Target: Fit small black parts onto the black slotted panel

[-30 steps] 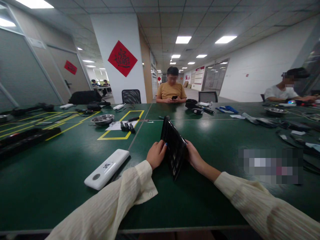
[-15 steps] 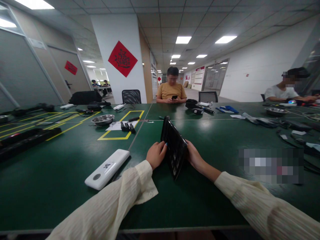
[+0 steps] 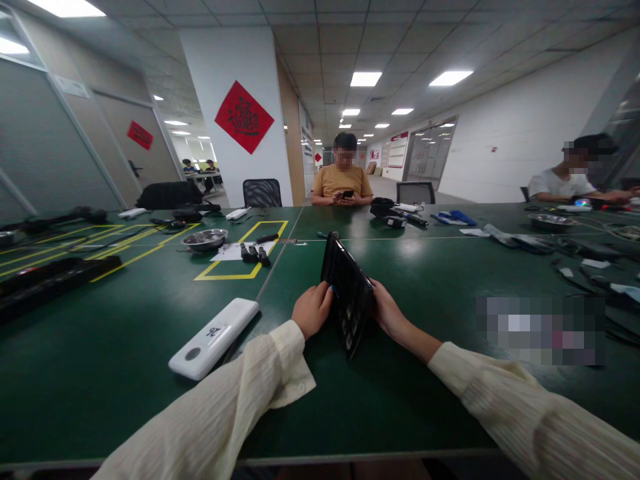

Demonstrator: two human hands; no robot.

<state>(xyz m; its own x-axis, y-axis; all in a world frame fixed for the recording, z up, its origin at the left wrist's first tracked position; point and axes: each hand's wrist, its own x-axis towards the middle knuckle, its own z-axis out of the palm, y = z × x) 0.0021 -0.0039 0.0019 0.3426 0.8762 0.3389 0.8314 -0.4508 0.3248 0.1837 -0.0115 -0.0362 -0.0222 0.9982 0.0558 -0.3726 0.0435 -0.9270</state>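
A thin black tablet-like panel (image 3: 347, 300) stands on its edge above the table, tilted, its glossy rim facing up and right. Faint squarish patches show on its dark left face; I cannot make out its exact kind. My left hand (image 3: 311, 309) is closed at that left face, thumb and curled fingers pressed to it, with a small blue spot near the thumb tip. From the other side my right hand (image 3: 389, 309) grips the panel's right edge, its fingertips hidden behind it. A white power bank (image 3: 215, 339) marked 26 lies left of my left hand.
On the green table (image 3: 420, 413) are a metal bowl (image 3: 205, 240), black clips (image 3: 255, 253) on white paper inside yellow tape, and a long black tray (image 3: 55, 287) at left. Cables and pouches (image 3: 520, 239) lie at right. A person (image 3: 343, 180) sits opposite, holding a phone.
Almost nothing differs. The whole view has shifted very slightly left, while both hands keep hold of the panel in the same pose.
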